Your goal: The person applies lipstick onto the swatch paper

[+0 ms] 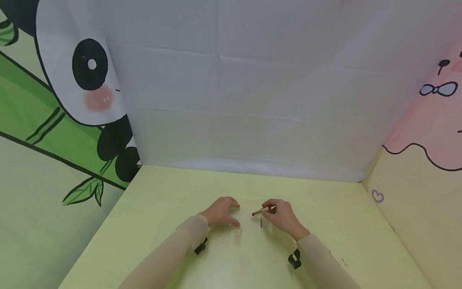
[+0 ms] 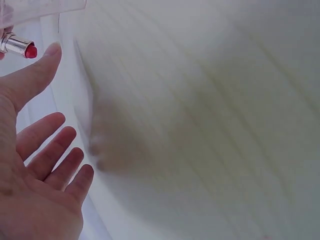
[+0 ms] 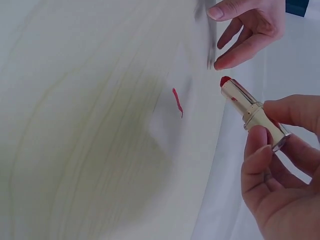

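Note:
My right hand (image 1: 283, 216) pinches a gold lipstick (image 3: 255, 111) between thumb and fingers. Its red tip points left, toward my other hand. Below it on the table is a short red streak (image 3: 178, 102), on a paler patch that looks like thin paper. My left hand (image 1: 221, 210) is held just above the table with fingers spread apart and nothing in its grasp. Near the left thumb lies a small clear rectangular piece (image 1: 238, 236); what it is cannot be made out. In the left wrist view, a transparent plastic edge (image 2: 47, 11) shows above the lipstick tip.
The pale yellow wood-grain table (image 1: 173, 188) meets a creased white sheet (image 1: 245, 88) at the back. Painted panels stand at both sides, a panda (image 1: 61, 80) left and a pink figure (image 1: 433, 116) right. Small marks (image 1: 344, 261) lie beside the right sleeve.

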The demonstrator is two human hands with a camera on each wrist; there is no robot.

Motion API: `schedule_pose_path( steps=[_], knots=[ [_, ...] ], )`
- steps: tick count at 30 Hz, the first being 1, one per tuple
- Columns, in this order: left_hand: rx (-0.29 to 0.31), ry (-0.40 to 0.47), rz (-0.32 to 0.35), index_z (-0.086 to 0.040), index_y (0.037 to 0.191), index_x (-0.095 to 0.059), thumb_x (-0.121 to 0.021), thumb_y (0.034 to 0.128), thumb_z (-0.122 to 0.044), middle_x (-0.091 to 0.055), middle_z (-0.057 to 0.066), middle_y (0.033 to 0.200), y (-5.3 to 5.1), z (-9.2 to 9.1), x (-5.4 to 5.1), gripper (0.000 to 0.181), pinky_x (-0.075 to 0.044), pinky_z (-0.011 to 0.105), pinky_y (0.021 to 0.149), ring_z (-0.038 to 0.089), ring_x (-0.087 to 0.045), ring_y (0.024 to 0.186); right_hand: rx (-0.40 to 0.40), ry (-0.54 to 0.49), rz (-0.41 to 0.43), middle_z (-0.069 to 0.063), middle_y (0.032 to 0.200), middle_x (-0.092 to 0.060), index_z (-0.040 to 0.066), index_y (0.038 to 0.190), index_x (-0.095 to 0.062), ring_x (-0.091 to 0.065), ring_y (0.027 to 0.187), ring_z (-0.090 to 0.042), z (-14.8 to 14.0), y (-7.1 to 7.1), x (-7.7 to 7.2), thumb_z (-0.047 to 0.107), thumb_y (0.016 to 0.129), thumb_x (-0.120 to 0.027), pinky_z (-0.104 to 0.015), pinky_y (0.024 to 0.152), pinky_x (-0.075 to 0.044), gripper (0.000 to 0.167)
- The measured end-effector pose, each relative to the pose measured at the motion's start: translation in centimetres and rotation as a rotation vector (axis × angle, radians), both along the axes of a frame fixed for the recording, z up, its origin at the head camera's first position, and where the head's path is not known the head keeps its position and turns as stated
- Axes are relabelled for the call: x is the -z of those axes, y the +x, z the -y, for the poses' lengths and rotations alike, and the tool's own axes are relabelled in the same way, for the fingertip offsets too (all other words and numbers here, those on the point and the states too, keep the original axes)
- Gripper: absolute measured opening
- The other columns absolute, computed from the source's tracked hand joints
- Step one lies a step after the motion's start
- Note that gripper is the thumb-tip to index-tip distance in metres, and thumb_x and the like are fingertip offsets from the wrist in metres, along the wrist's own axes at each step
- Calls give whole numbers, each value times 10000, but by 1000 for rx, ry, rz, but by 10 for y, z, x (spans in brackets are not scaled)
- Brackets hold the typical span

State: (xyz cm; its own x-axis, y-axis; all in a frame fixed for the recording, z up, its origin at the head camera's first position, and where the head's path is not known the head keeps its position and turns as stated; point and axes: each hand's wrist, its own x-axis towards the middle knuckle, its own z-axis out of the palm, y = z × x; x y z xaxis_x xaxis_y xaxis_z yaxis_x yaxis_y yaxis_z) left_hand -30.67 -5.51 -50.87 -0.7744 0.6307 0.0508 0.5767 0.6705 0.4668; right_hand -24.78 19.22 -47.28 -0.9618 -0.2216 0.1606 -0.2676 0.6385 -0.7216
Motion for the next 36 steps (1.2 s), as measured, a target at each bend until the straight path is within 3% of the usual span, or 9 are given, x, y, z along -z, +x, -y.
schedule_pose_path(
  steps=[9,18,36],
  knots=[
    [-16,-27,33,7,1251,-609,-845,682,-441,-539,104,1327,0,17,-1,761,-345,395,1031,300,-459,1245,-8,3,26,9,858,-636,49,974,-703,-600,730,-120,7,-6,2,55,827,-731,-297,626,-504,149],
    [-48,-5,102,-6,1321,-553,-845,682,-447,-476,74,1403,3,21,2,829,-319,383,1051,283,-403,1299,11,0,13,12,843,-630,50,971,-704,-602,727,-130,14,-8,3,58,828,-729,-286,591,-498,145],
    [-62,17,91,-6,1268,-601,-834,722,-382,-489,89,1388,11,26,4,702,-308,388,1057,284,-408,1295,-63,-2,14,4,845,-629,6,1021,-687,-600,726,-122,35,-11,7,73,854,-714,-263,589,-506,181]
  ],
)
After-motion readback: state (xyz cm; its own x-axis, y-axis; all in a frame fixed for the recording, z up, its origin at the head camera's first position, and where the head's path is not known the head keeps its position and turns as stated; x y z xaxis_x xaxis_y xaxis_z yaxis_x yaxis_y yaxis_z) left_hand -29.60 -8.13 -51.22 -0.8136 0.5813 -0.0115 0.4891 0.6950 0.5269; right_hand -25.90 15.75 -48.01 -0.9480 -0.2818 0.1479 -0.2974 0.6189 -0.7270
